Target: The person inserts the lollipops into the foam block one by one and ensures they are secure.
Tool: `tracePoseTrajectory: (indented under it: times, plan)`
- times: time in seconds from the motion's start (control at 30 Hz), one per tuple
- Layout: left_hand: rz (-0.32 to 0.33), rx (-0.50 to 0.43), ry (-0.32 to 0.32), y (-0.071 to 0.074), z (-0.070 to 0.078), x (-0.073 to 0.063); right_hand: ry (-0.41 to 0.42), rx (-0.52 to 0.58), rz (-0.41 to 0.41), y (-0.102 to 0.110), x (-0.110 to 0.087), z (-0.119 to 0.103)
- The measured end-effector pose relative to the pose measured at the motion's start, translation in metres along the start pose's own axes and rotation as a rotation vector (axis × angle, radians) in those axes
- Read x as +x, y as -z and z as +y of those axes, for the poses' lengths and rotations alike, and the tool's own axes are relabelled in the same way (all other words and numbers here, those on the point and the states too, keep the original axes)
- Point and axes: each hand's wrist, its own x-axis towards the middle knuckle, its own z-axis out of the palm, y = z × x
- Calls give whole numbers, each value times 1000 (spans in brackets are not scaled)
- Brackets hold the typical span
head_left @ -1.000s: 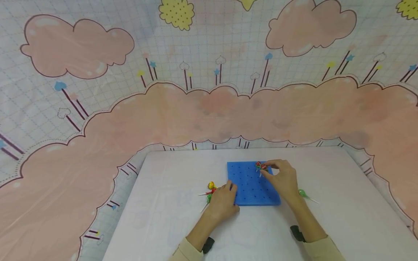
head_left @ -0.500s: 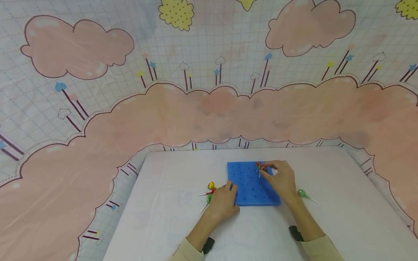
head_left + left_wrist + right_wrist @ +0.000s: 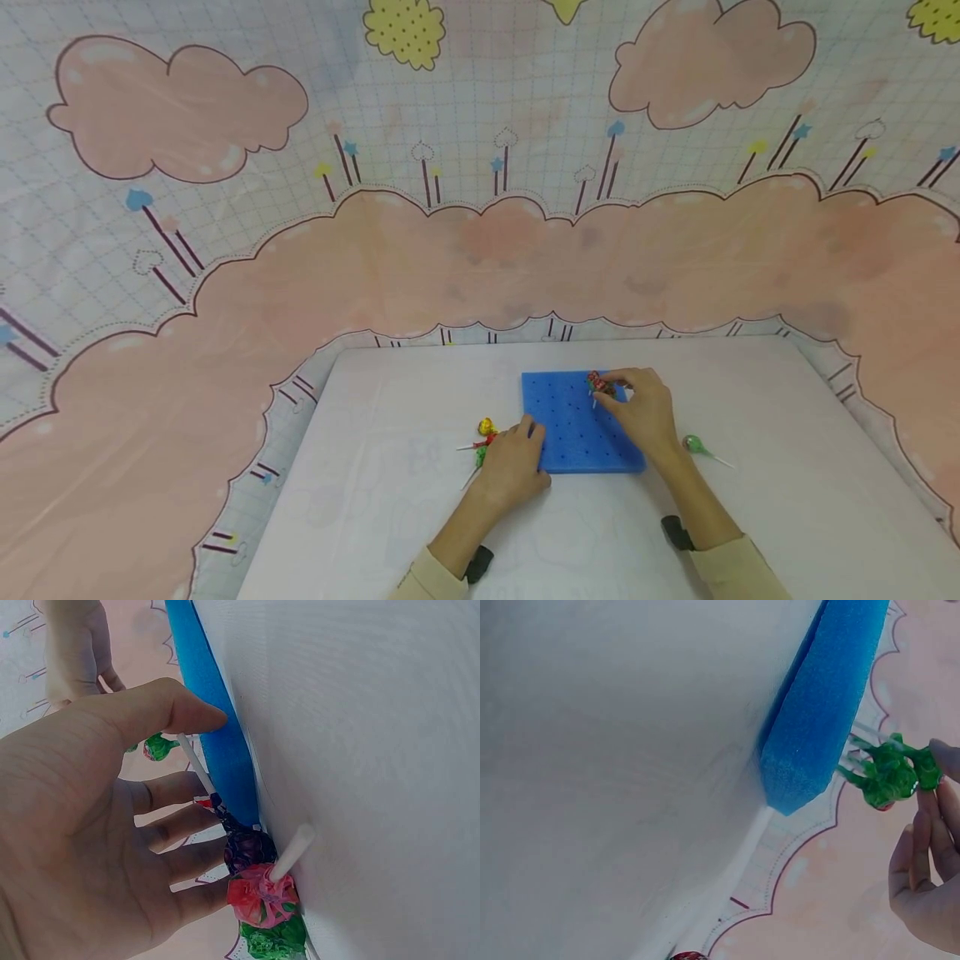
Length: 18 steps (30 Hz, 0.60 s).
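Note:
A square blue foam board (image 3: 573, 446) with rows of small holes lies on the table. At its left edge rests my left hand (image 3: 513, 458); the left wrist view shows the thumb against the board's side and the fingers extended beside a dark purple lollipop (image 3: 250, 850). Over the board's far right corner, my right hand (image 3: 648, 412) pinches the head of a green-wrapped lollipop (image 3: 928, 769) between thumb and fingers. Close beside it, other green-wrapped lollipops (image 3: 889, 776) stand with white sticks toward the board. Whether the held stick is in a hole cannot be told.
Left of the board lie a yellow lollipop (image 3: 486, 427), a red one (image 3: 489, 441) and a green one (image 3: 481, 457), partly behind the left hand. Another green lollipop (image 3: 693, 444) lies to the right, by the right wrist. A patterned cloth hangs behind the white table (image 3: 360, 467).
My right hand has shifted slightly left with its lollipop, closer to the one standing in the board. The left hand and the board stay put.

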Motion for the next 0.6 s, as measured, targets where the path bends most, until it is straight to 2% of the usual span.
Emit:
tracePoseTrajectory:
  times: [0.6]
  plan:
    - [-7, -1, 6, 0, 0, 0, 19, -9, -31, -5, 2, 5]
